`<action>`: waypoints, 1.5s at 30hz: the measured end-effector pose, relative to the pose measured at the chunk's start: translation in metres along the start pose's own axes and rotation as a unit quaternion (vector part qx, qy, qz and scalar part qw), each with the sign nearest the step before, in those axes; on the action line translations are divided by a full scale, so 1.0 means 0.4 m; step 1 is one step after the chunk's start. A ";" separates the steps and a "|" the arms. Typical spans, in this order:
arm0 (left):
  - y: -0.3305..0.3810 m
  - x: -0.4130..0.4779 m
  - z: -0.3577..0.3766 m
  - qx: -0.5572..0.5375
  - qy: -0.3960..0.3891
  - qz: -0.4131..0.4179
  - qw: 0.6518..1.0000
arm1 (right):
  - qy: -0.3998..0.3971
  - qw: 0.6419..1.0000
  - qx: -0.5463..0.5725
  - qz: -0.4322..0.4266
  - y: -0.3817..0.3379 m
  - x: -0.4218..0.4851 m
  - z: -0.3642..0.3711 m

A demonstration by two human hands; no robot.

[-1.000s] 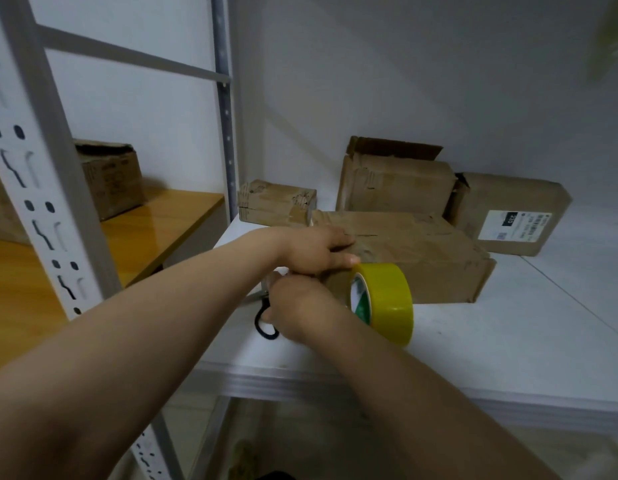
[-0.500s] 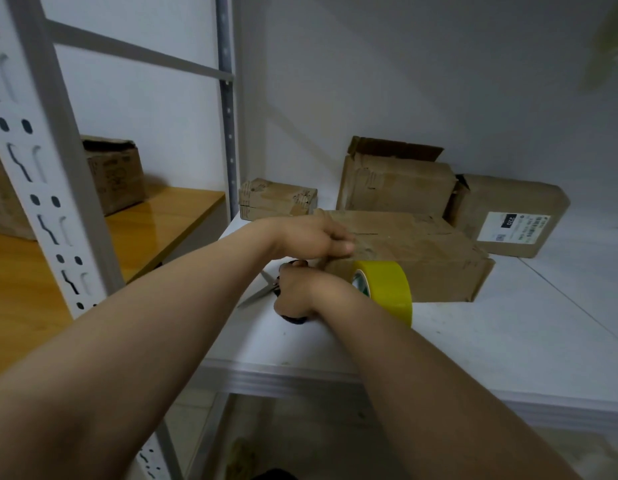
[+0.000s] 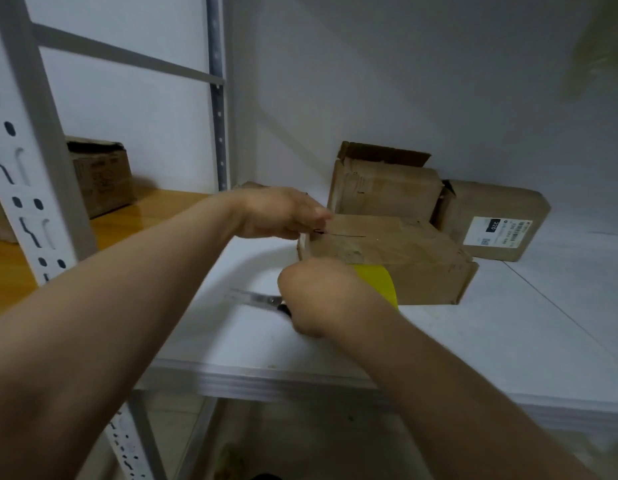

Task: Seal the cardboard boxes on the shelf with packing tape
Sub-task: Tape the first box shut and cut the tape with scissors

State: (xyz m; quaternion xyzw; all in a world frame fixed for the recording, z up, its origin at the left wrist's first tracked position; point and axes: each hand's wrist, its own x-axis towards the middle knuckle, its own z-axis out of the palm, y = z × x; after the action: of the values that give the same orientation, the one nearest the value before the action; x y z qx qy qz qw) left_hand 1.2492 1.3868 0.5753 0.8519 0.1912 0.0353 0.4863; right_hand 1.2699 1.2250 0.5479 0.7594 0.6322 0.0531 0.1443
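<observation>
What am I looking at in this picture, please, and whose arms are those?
No machine here: a person wears a camera on the head, so you see their arms from above. The left hand rests on the flat brown cardboard box at the front of the white shelf. The right hand grips black-handled metal scissors, with a yellow roll of packing tape behind it. Further back stand an open-topped cardboard box and a cardboard box with a white label.
</observation>
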 end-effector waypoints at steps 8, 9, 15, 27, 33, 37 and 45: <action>0.015 -0.031 -0.008 0.011 0.104 -0.139 0.985 | 0.037 0.956 0.289 0.048 0.214 -0.124 -0.121; 0.014 -0.035 0.013 0.006 0.060 -0.155 0.986 | 0.053 0.931 0.358 0.049 0.240 -0.123 -0.116; 0.024 -0.042 0.143 -0.001 -0.085 -0.189 0.978 | 0.152 0.877 0.451 0.071 0.340 -0.032 -0.041; -0.007 0.006 0.163 -0.077 0.075 -0.181 0.978 | 0.173 0.778 0.599 0.074 0.321 0.109 0.116; 0.002 0.040 0.215 -0.311 0.054 -0.157 0.936 | 0.177 0.784 0.588 0.093 0.367 0.135 0.145; -0.004 0.040 0.232 -0.400 0.039 -0.136 0.906 | 0.139 0.799 0.579 0.081 0.388 0.144 0.141; 0.025 0.027 0.235 -0.332 0.060 -0.150 0.929 | 0.096 0.804 0.583 0.063 0.391 0.147 0.130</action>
State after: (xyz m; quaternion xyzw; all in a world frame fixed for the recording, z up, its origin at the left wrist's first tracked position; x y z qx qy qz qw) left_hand 1.2851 1.3094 0.5330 0.5995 0.3230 0.0746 0.7285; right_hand 1.4429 1.2497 0.5370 0.7299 0.5052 -0.2442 -0.3905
